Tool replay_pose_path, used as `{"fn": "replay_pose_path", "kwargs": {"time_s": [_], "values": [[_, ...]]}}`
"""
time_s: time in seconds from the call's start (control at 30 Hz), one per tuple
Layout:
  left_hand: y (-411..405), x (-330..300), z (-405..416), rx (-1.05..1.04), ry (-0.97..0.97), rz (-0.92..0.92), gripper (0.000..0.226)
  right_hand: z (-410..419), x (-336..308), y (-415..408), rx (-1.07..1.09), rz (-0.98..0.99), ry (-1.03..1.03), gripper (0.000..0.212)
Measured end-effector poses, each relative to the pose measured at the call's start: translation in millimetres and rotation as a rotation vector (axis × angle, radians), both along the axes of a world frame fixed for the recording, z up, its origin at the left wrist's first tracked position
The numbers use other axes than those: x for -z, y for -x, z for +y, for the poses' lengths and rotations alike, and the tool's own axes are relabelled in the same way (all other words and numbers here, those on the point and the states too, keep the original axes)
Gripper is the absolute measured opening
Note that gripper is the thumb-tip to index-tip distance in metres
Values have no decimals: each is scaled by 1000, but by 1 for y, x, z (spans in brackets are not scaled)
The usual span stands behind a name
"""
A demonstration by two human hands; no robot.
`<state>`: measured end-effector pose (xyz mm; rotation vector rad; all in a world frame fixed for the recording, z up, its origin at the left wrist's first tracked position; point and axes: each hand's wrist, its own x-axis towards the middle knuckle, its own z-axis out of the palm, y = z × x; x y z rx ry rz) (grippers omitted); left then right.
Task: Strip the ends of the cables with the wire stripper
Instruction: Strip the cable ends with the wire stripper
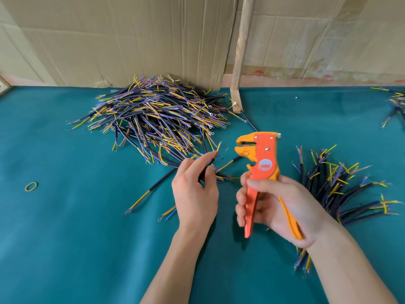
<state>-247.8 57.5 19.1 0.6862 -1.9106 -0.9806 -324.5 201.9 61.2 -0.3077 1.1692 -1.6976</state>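
My right hand (278, 207) grips the two handles of an orange and yellow wire stripper (260, 163), held upright with its jaws open and pointing left. My left hand (195, 189) pinches a short black cable (211, 161) between thumb and fingers. The cable's thin coloured wire ends stick up towards the jaws, a small gap away from them. A large heap of black cables (157, 115) with yellow, blue and purple wire ends lies beyond my left hand. A second bundle of cables (341, 189) lies to the right of my right hand.
The green table cloth (65, 227) covers the work surface. A yellow rubber ring (31, 186) lies at the left. Loose cables (157, 185) lie near my left hand. Cardboard sheets (131, 40) and a wooden stick (240, 53) stand at the back. More cables (394, 104) lie at the far right.
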Motion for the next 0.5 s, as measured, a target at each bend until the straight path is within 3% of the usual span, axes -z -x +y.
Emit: {"fn": "replay_pose_path", "kwargs": {"time_s": [0.1,0.5], "values": [[0,-2,2,26,4,-11,34,-2,1,-6,-120,23,-45,26],[-2,-7,4,20,11,-24,29,-11,6,-14,-65,11,-86,8]]}}
